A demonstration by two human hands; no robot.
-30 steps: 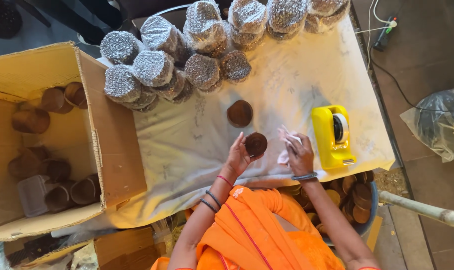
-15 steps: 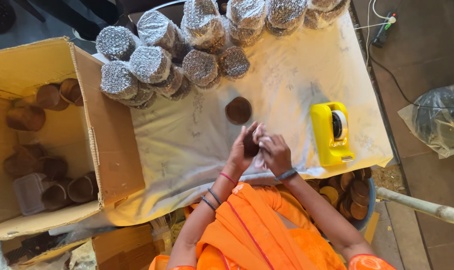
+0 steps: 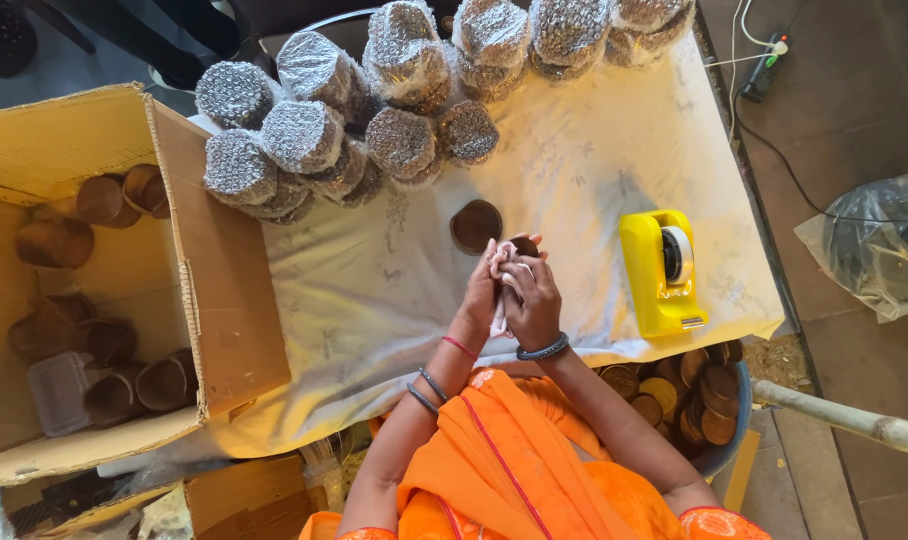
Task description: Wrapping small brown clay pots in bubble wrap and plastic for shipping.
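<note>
My left hand (image 3: 480, 290) holds a small round brown wooden piece (image 3: 525, 244), mostly hidden between my palms. My right hand (image 3: 532, 297) presses a white cloth (image 3: 502, 262) against that piece. Both hands meet over the white tablecloth (image 3: 374, 290) near the table's front edge. A second round brown piece (image 3: 476, 226) lies on the cloth just beyond my hands.
Many bubble-wrapped bundles (image 3: 374, 110) are heaped at the back. A yellow tape dispenser (image 3: 661, 271) stands to the right. An open cardboard box (image 3: 84, 280) of brown cups is at the left. A tub of round wooden pieces (image 3: 689, 395) sits by my right elbow.
My right hand has left the table with the white cloth and joined my left hand, covering the brown piece that was held openly a second ago.
</note>
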